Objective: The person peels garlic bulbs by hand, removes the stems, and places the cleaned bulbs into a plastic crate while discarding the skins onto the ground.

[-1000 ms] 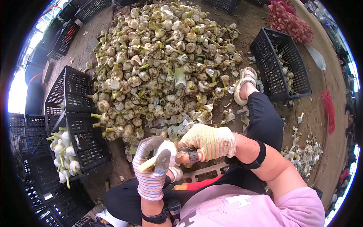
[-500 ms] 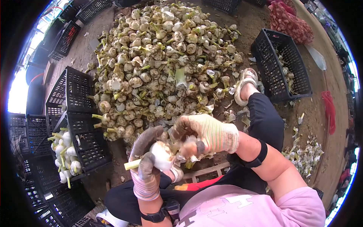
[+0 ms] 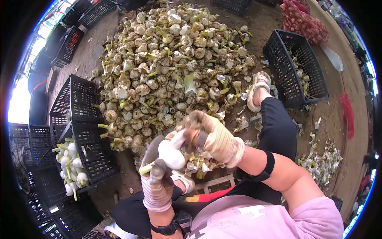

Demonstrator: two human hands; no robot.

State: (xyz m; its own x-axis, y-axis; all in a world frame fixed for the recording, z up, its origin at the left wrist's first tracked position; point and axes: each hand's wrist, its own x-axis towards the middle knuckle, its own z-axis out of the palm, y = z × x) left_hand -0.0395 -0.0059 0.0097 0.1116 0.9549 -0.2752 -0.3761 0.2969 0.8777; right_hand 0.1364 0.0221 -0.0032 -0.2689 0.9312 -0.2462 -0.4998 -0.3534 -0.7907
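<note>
My gloved left hand (image 3: 156, 181) is closed around a white garlic bulb (image 3: 172, 157), whose short green-white stem sticks out past the thumb. The bulb's surface looks clean and smooth. Against its upper side, my gloved right hand (image 3: 223, 145) is curled, fingers pinched on a pale strip of garlic skin (image 3: 179, 138); the fingertips are partly blurred. Both striped gloves have dirt on the fingers. Beyond my hands rises a large heap of soil-stained garlic (image 3: 159, 75) with stems cut short.
At left, cleaned garlic bulbs (image 3: 71, 165) sit beside a black crate (image 3: 93, 149). A second black crate (image 3: 296, 67) at right holds garlic scraps. Peeled skins (image 3: 320, 163) litter the floor by my right leg. A red mesh sack (image 3: 304, 22) lies at the back right.
My right hand has shifted slightly left and up over the bulb. More of the bulb's white surface shows, and the ragged brownish skin seen on its right side is gone from there.
</note>
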